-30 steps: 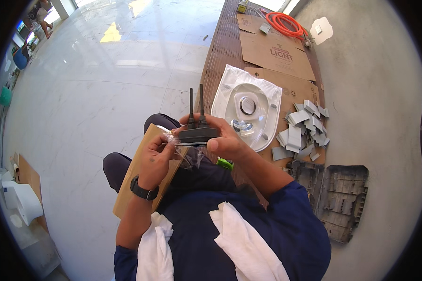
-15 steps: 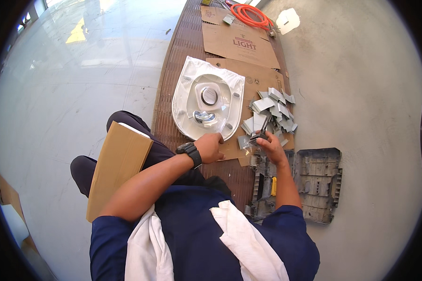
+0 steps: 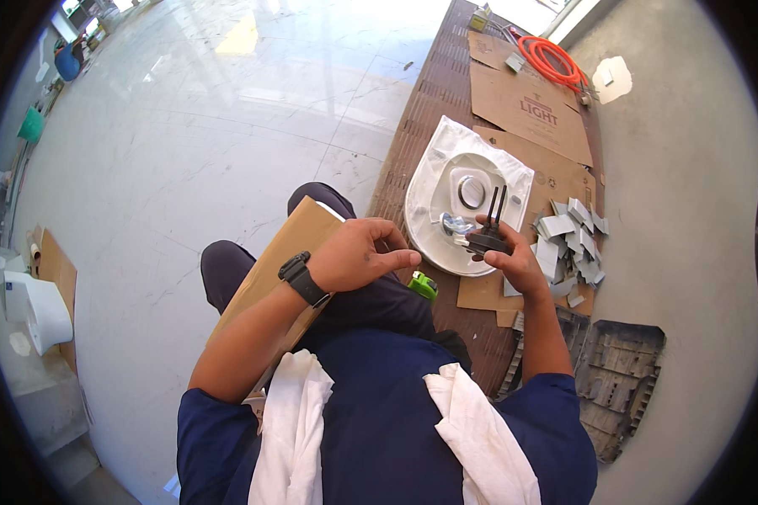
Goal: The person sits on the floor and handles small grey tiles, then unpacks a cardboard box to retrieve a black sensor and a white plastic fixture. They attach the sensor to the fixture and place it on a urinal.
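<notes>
In my right hand (image 3: pixel 518 259) is a small black piece (image 3: pixel 486 241) with two thin upright prongs, gripped between thumb and fingers. It is held over the near right edge of a white toilet seat (image 3: pixel 429 244), partly wrapped in plastic. A clear packet with shiny metal parts (image 3: pixel 456 224) and a ring-shaped part (image 3: pixel 471 193) lies within the seat's opening. My left hand (image 3: pixel 362 255), a black watch on its wrist, hovers above my lap. Its fingers are loosely bent, with thumb and forefinger apart and nothing visible between them. Just beyond the thumb is a green tape measure (image 3: pixel 424 286).
A flat cardboard box (image 3: pixel 290 252) rests across my lap. Grey angled pieces (image 3: pixel 568 240) are heaped on cardboard (image 3: pixel 526 101) over the brown bench (image 3: pixel 413 126). An open black tool case (image 3: pixel 619 379) is at the right, an orange hose (image 3: pixel 552 63) at the far end.
My right hand has brought the black piece leftward from the grey pieces to the seat. My left hand has drawn back from the seat toward my lap. The view has shifted left, revealing the tape measure.
</notes>
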`<state>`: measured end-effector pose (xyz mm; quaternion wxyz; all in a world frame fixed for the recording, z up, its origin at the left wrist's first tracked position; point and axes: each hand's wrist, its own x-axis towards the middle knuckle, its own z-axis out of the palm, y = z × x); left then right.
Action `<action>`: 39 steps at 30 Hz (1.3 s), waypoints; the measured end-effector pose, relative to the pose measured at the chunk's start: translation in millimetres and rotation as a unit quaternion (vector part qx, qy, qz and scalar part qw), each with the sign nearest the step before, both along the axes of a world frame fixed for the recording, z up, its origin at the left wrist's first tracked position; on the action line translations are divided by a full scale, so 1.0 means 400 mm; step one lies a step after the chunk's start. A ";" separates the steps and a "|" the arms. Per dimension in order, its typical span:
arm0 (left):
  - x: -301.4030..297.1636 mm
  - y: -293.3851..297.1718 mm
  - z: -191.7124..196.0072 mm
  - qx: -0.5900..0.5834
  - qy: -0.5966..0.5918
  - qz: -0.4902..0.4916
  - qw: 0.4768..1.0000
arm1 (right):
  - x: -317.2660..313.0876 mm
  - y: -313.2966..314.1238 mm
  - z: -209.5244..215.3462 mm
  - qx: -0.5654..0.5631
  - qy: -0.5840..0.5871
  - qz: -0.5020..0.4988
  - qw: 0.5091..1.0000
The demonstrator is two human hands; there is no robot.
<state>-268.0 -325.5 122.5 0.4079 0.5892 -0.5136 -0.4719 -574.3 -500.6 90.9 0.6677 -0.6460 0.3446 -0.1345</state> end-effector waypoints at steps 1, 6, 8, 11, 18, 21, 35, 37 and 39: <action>0.058 0.046 0.011 0.016 -0.018 0.040 0.999 | 0.058 0.014 0.013 0.011 -0.004 0.034 0.999; 0.258 0.341 0.045 0.067 0.023 0.300 0.951 | 0.324 0.106 0.063 -0.098 0.039 0.205 0.973; 0.270 0.446 0.030 0.040 0.053 0.354 0.933 | 0.401 0.155 0.090 -0.117 -0.026 0.266 0.957; 0.236 0.560 -0.027 0.029 0.061 0.425 0.903 | 0.510 0.238 0.104 -0.111 -0.115 0.307 0.938; 0.109 0.659 -0.099 -0.027 0.073 0.506 0.859 | 0.615 0.322 0.073 -0.375 -0.107 0.287 0.875; 0.058 0.581 -0.086 -0.090 0.200 0.456 0.863 | 0.641 0.374 0.049 -0.456 -0.119 0.215 0.856; 0.128 0.369 -0.075 -0.070 -0.219 0.483 0.845 | 0.618 0.347 0.154 -0.389 -0.154 0.084 0.904; 0.130 0.362 -0.061 -0.076 -0.261 0.466 0.842 | 0.621 0.314 0.201 -0.495 -0.192 0.088 0.843; 0.142 0.350 -0.051 -0.136 -0.341 0.433 0.823 | 0.647 0.298 0.221 -0.545 -0.189 0.184 0.796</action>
